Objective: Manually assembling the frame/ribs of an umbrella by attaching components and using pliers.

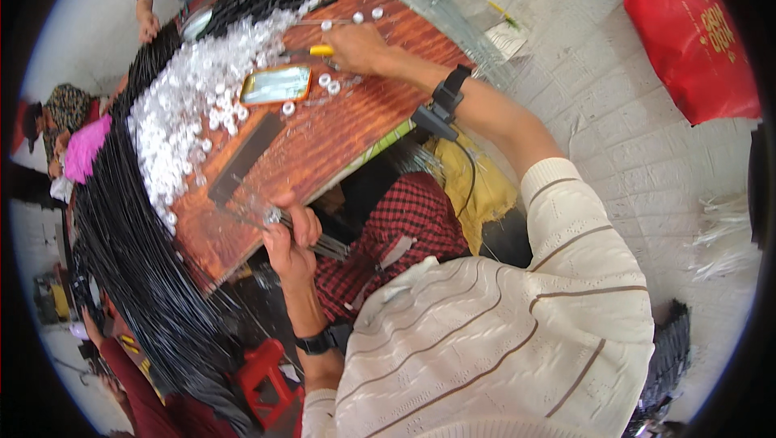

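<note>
Wood-grained table (339, 135), white rings (166, 127) heaped on it. Left hand (293, 237) grips thin, seemingly metal rods (330, 247) at its edge; right hand (360, 48), curled above it, holds a yellow-handled tool (322, 50). Red bag (671, 30), gold-lettered.

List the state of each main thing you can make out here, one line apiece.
Left hand: closed on thin rods
Right hand: at a yellow-handled tool; grip unclear
White rings: mostly heaped, some scattered
Orange-rimmed rectangular item: lying flat on the table
Black strands: bunched, hanging down
Yellow sack: crumpled
</note>
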Action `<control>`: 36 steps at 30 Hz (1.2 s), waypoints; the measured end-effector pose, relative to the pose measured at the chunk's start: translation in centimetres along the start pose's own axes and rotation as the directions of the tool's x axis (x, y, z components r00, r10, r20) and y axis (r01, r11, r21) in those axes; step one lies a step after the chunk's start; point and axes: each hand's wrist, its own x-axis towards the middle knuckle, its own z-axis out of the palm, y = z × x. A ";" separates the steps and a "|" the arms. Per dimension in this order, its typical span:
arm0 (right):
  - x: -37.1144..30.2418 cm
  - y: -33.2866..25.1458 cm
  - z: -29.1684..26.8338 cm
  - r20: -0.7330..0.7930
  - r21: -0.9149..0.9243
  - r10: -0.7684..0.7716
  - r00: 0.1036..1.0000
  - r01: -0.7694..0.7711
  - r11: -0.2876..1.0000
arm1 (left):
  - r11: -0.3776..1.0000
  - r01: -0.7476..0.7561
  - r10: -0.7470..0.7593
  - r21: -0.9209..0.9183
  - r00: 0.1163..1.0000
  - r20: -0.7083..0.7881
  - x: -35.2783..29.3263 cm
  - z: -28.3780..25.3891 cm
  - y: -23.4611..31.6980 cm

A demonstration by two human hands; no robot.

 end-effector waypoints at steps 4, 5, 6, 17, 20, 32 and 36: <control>0.0 -0.3 -0.5 0.061 -0.037 0.070 0.996 -0.068 0.997 | 1.000 0.004 -0.004 -0.008 0.999 0.040 0.3 -0.2 0.1; 0.3 -0.3 -0.5 0.068 -0.043 0.070 0.995 -0.067 0.997 | 1.000 0.001 -0.001 -0.004 1.000 0.027 0.3 -0.3 0.2; 0.2 -0.3 -0.4 0.074 -0.038 0.059 0.996 -0.056 0.998 | 1.000 0.007 -0.007 0.001 0.999 0.035 0.3 -0.3 0.2; -1.0 0.5 -1.1 -0.168 0.042 0.102 0.980 -0.096 0.995 | 0.999 0.033 -0.033 -0.022 0.999 0.027 -0.1 -0.1 0.1; -2.0 -1.1 -2.3 -0.198 0.170 0.190 0.961 -0.157 0.973 | 1.000 0.022 -0.022 -0.003 0.999 0.025 -0.3 0.0 0.1; -14.1 -16.1 -5.6 0.271 0.906 -0.030 0.962 -0.266 -0.330 | 0.982 0.006 0.010 0.189 0.997 -0.081 -0.3 1.9 0.2; -14.5 -16.5 -5.2 0.303 0.889 -0.040 0.952 -0.298 -0.348 | 0.986 0.012 0.011 0.167 0.991 -0.135 -0.9 1.9 0.3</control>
